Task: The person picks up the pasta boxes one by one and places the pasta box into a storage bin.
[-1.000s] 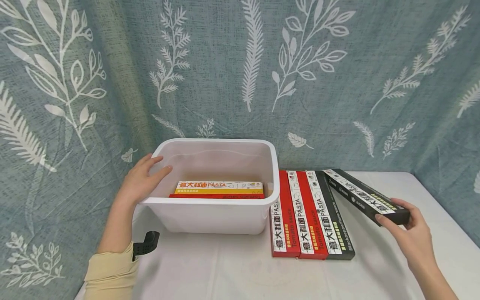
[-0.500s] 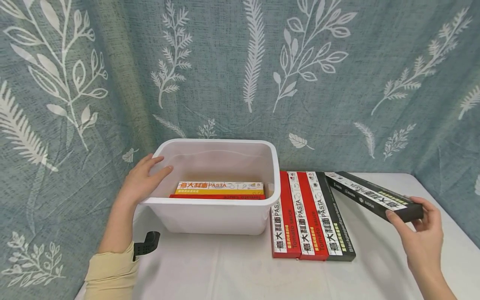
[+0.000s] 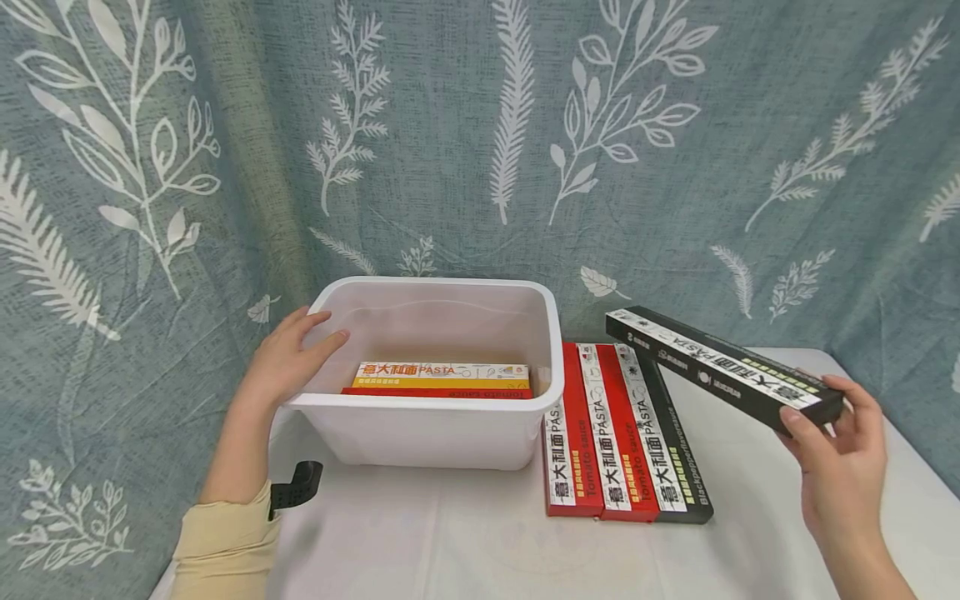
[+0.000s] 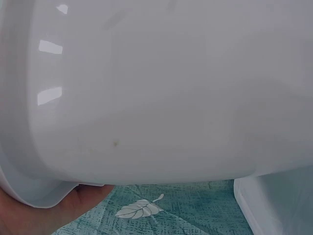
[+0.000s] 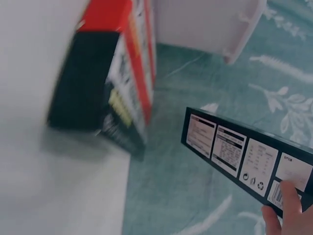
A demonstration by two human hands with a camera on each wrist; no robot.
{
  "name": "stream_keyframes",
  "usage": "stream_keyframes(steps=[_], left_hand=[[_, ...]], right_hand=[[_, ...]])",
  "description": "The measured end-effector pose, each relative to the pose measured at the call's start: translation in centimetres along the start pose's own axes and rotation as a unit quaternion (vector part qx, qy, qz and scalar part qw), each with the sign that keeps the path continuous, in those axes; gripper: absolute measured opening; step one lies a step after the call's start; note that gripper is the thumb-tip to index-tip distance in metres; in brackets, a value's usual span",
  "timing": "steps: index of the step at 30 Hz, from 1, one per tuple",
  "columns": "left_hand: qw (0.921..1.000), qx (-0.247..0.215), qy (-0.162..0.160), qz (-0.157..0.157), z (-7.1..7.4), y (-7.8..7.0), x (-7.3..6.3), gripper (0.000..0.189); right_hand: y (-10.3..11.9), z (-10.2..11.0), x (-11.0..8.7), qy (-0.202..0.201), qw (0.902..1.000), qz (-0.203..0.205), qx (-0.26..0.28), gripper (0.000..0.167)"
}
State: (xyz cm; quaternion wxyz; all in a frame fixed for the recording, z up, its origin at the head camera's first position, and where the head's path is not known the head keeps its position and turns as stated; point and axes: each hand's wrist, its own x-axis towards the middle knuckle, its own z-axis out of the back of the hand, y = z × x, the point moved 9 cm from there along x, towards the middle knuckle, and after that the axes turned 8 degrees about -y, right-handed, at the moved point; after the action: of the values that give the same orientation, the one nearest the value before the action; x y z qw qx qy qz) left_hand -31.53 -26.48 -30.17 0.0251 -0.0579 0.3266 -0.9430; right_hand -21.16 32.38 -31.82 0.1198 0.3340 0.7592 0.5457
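In the head view, my left hand (image 3: pixel 283 360) grips the left rim of a white plastic bin (image 3: pixel 420 433), thumb over the inner side; the left wrist view shows part of it along the bin's rim. My right hand (image 3: pixel 846 462) pinches the near end of a black pasta box (image 3: pixel 712 368), held aloft and slanting toward the upper left. Its far end hangs over a row of two red pasta boxes (image 3: pixel 585 442) and another black pasta box (image 3: pixel 684 467). Printed labels show on the held box in the right wrist view. Inside the bin lie a yellow-and-white pasta box (image 3: pixel 442 382) and a red one.
The row of boxes lies flat on a white-covered table (image 3: pixel 487 533), close against the bin's right side. A blue-green curtain (image 3: pixel 450 150) with white leaf prints hangs right behind the bin and table. A black wrist strap (image 3: pixel 296 486) sits on my left forearm.
My right hand has moved slightly right, and the black pasta box has risen, its far end swinging up and left over the row. The left hand stays at the bin's rim.
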Motion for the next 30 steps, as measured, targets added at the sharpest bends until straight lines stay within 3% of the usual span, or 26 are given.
stream_keyframes(steps=[6,11,15,24,30], left_hand=[[1.0000,0.001,0.003,0.004,0.0,0.1,0.0,0.078],[1.0000,-0.001,0.006,0.001,-0.1,0.1,0.1,0.079],[1.0000,-0.002,0.003,-0.004,-0.1,0.0,0.2,0.078],[1.0000,0.001,-0.001,-0.005,0.1,0.3,0.0,0.077],[1.0000,-0.001,0.000,-0.004,-0.1,0.3,0.0,0.077]], right_hand=[[1.2,-2.7,-1.1,0.056,0.9952,0.023,0.077,0.058],[2.0,-4.8,-1.9,0.101,0.9812,0.043,0.158,0.053],[2.3,-6.5,-2.4,0.135,0.9725,0.050,0.183,0.052],[1.5,-11.0,-4.1,0.215,0.9611,0.022,0.172,0.051],[0.3,-13.8,-5.5,0.267,0.9582,0.006,0.102,0.054]])
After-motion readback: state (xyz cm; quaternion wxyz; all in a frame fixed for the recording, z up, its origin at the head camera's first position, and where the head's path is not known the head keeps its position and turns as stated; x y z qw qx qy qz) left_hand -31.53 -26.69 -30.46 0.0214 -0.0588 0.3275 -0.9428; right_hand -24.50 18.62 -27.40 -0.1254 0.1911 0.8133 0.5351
